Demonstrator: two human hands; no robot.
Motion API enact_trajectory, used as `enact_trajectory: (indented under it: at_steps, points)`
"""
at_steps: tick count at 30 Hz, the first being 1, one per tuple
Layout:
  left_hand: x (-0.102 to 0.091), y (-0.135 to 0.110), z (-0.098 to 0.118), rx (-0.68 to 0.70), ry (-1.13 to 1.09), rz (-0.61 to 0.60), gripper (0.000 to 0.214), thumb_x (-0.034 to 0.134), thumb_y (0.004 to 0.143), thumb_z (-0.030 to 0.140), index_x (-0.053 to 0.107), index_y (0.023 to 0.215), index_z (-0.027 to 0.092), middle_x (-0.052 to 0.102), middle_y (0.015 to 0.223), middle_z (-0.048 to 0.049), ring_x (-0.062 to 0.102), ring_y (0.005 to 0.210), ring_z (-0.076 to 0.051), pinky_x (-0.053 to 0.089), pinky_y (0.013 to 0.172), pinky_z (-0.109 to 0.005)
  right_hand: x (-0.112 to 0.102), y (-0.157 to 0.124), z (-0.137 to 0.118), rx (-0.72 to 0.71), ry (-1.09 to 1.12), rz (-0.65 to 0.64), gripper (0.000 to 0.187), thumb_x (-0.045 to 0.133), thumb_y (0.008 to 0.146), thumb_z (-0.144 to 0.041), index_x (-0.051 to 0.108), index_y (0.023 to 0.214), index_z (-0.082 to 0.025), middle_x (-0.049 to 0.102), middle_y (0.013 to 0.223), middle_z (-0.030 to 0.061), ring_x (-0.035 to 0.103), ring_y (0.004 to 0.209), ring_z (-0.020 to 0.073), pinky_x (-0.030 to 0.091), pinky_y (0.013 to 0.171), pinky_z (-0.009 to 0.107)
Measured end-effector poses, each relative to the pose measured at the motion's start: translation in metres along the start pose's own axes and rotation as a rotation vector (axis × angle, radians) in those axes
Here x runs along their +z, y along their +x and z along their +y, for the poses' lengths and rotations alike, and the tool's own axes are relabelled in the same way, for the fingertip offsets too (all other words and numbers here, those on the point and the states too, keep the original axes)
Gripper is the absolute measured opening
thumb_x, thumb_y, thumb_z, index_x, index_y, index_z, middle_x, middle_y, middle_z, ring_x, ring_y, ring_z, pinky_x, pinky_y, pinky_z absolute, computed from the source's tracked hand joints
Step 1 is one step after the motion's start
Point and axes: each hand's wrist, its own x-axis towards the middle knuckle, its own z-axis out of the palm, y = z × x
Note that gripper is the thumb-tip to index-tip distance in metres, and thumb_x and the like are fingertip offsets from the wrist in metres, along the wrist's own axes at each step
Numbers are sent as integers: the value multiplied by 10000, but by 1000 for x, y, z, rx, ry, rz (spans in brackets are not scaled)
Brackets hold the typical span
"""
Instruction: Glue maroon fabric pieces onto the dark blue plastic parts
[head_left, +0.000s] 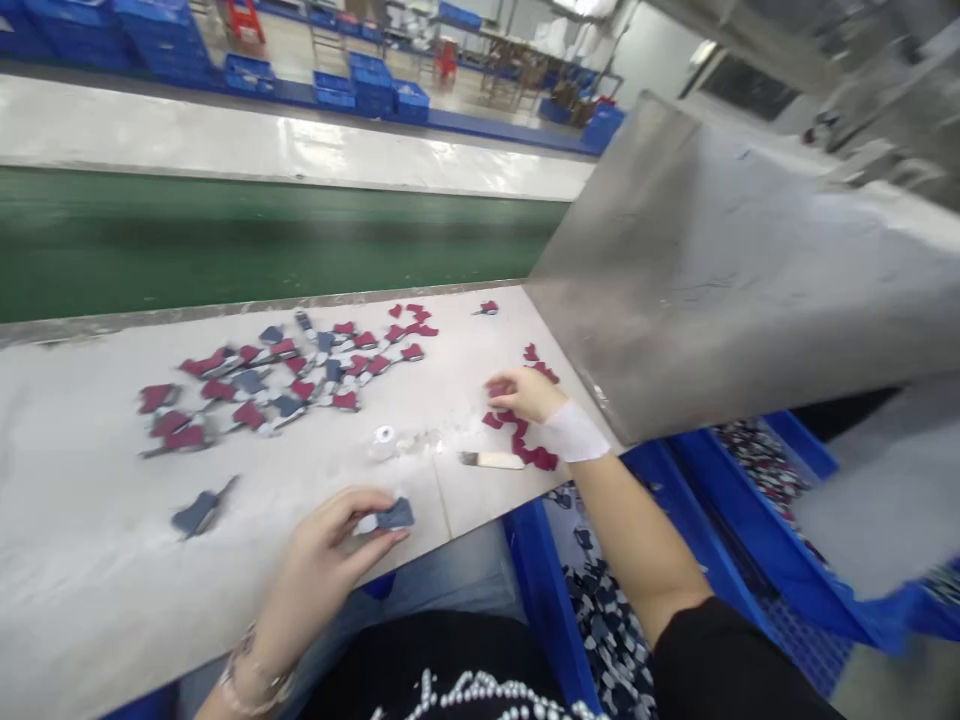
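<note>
My left hand (322, 545) is at the table's near edge, its fingers pinching a blue-grey fabric piece (394, 515) with a white end. My right hand (521, 393), with a white wrist wrap (576, 432), curls around a small red scrap just above a trail of red fabric pieces (529, 445). A loose heap of red and blue-grey fabric pieces (300, 375) lies left of that hand. One blue-grey piece (196, 512) lies apart. Between my hands are a small brush with a pale handle (491, 460) and a small clear-and-white reel (383, 440).
The pieces lie on a white work table (112, 560) beside a green conveyor belt (225, 240). A steel chute (712, 270) slopes in at right. Blue crates (675, 520) holding printed pieces stand below the table edge, with more blue crates (375, 90) far beyond.
</note>
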Motion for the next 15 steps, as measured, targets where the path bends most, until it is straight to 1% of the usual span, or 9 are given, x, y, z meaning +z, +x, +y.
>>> enact_trajectory:
  at_steps: [2,4,5,7,9,12,14,15]
  points:
    - [6,-3,11,11,-97,57,200,779,789,356,696,920,230,729,963,-39,718,927,-201,626,854,-333,0,-18,-12,-34,73,25,295,645,933,-341,633,1080,-85,656,1016,71,646,912,130,583,846,320]
    - [13,-5,18,42,-233,136,208,806,765,301,668,895,216,701,953,-36,707,917,-174,623,840,-305,4,-41,-27,-84,175,12,363,702,884,-360,646,1103,-76,687,985,95,680,884,148,596,849,333]
    - [16,-5,20,54,-286,182,222,816,754,280,652,885,211,686,947,-34,701,903,-163,623,811,-287,8,-53,-35,-115,226,-10,412,722,859,-398,659,1126,-90,700,996,112,694,897,163,599,864,326]
    - [22,-4,20,77,-348,255,252,832,737,253,633,882,203,663,947,-34,693,882,-148,613,759,-260,21,-76,-51,-160,321,-67,534,740,828,-470,633,1239,-146,718,1005,105,713,904,173,616,837,295]
    - [26,-4,19,105,-364,301,263,836,734,241,630,893,200,652,951,-36,688,878,-142,601,730,-246,38,-95,-67,-210,429,-184,461,754,813,-471,686,1154,-169,731,974,98,725,884,182,630,816,275]
    - [27,-6,18,174,-322,340,245,827,748,221,641,907,200,657,948,-36,679,885,-135,584,728,-240,64,-110,-85,-276,585,-361,249,768,813,-395,756,932,-177,734,977,90,727,915,188,636,831,255]
    - [25,-7,18,236,-268,369,238,827,750,208,652,911,201,668,925,-31,671,876,-132,575,744,-248,75,-113,-92,-293,605,-398,187,767,816,-369,774,903,-203,731,985,69,723,912,170,632,805,220]
    - [24,-8,18,267,-241,389,240,830,746,202,657,912,200,673,915,-30,668,870,-132,572,750,-253,78,-113,-94,-296,588,-386,174,769,814,-368,779,896,-215,729,972,59,719,885,151,624,772,187]
